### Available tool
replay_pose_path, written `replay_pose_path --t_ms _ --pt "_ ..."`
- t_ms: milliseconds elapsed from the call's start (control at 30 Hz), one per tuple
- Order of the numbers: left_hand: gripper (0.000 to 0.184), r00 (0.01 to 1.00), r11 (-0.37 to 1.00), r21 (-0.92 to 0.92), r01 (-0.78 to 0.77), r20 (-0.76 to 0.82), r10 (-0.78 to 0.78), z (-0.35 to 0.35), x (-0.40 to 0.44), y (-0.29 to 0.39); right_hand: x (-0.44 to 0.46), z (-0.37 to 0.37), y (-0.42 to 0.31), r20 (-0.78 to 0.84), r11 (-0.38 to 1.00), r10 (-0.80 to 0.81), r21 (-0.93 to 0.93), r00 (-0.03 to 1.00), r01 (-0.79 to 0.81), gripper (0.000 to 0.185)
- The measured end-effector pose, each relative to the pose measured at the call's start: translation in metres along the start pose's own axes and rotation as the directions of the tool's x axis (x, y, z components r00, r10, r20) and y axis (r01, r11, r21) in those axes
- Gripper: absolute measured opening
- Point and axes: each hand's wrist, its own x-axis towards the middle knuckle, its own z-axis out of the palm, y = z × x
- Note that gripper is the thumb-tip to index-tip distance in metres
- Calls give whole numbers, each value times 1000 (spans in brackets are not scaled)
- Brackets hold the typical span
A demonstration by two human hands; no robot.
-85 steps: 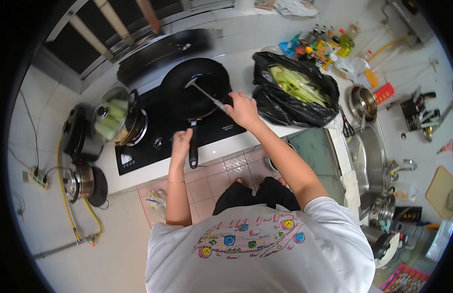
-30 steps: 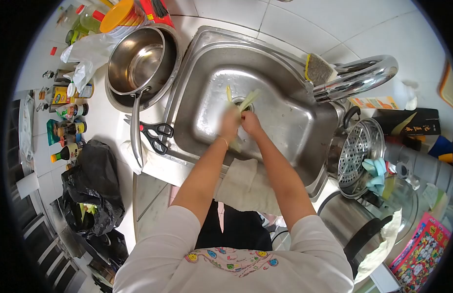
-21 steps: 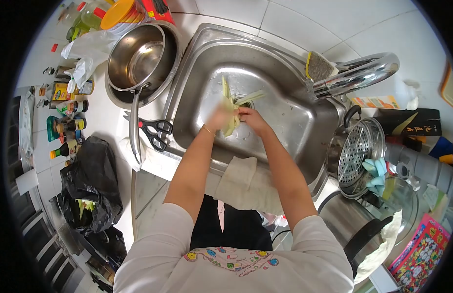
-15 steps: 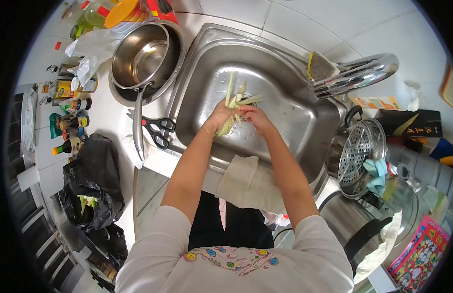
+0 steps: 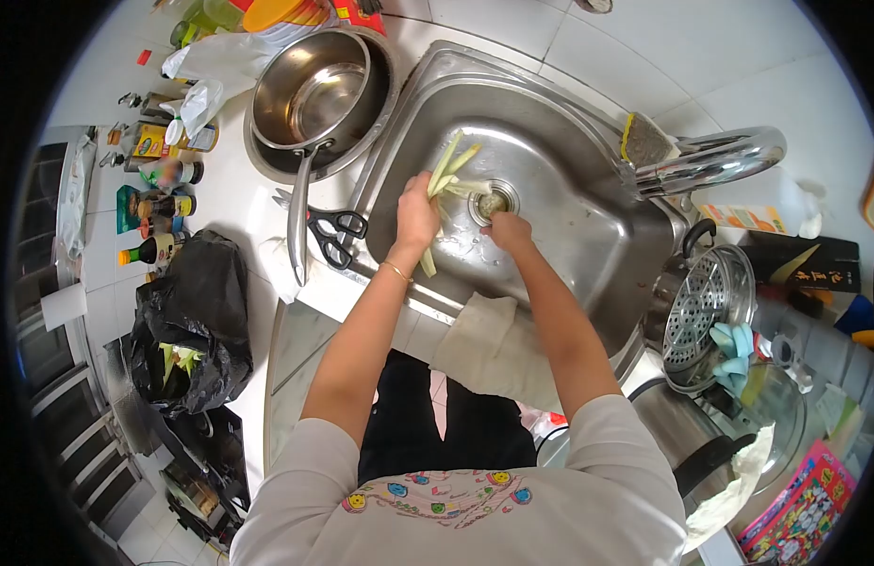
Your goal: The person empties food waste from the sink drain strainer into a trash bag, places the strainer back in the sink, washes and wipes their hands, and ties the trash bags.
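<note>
My left hand (image 5: 418, 215) is closed around a bunch of pale green vegetable strips (image 5: 446, 174) over the left part of the steel sink (image 5: 560, 141). Some strips stick out above the fist, and an end hangs below it. My right hand (image 5: 509, 232) is at the near edge of the drain (image 5: 494, 200), its fingers curled and pointing into it. Whatever those fingers grip, if anything, is hidden behind the hand. A greenish-grey lump or strainer shows in the drain opening.
Left of the sink are a steel saucepan (image 5: 314, 90) in a wide bowl, scissors (image 5: 335, 236) and a black plastic bag (image 5: 203, 311) with greens inside. The faucet (image 5: 720, 160) reaches over the right corner. A cloth (image 5: 494, 344) drapes the front edge; a steamer pot (image 5: 706, 302) stands right.
My right hand has come away from the strips and gone to the drain. My left hand has drawn left, keeping the bunch. The whole view has shifted slightly.
</note>
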Motion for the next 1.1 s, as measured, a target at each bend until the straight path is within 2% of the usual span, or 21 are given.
replay_pose_path --t_ms 100,200,300,400,500,600,700,800,900,1000,1100 --pt "23 998 1000 -4 26 -56 -26 -8 -2 -6 -7 6 4 -185 996 -32 79 982 47 21" --pt "24 995 997 -9 74 -60 -74 -18 -8 -5 -12 8 8 -312 991 24 129 950 18 16" --pt "25 993 997 -20 75 -95 -76 -25 -13 5 -20 14 15 -537 958 -134 145 833 247 9" --pt "25 992 999 -38 26 -126 -31 -34 -18 19 -26 21 20 -646 924 -142 186 750 335 7" --pt "26 991 998 -20 63 -114 -65 -44 -22 26 -31 19 20 -604 928 -156 182 782 326 8" --pt "27 991 997 -12 79 -106 -80 -54 -30 29 -36 14 11 -679 894 -198 170 707 414 10" --pt "26 989 1000 14 12 -147 -10 -65 -38 31 -44 5 -1 -706 890 -203 156 679 429 11" --pt "29 986 998 -10 -66 -156 64 -75 -46 38 -58 -4 -9 -666 901 -213 150 715 408 12" --pt "30 981 992 -21 -123 -156 119 -85 -53 51 -72 -16 -15 -722 851 -226 180 654 494 13" --pt "30 976 985 -87 -152 -173 135 -97 -60 69 -94 -29 -24 -704 873 -259 124 662 472 13" --pt "28 970 971 -163 -176 -197 142 -124 -69 88 -125 -52 -41 -753 855 -253 120 608 504 13"
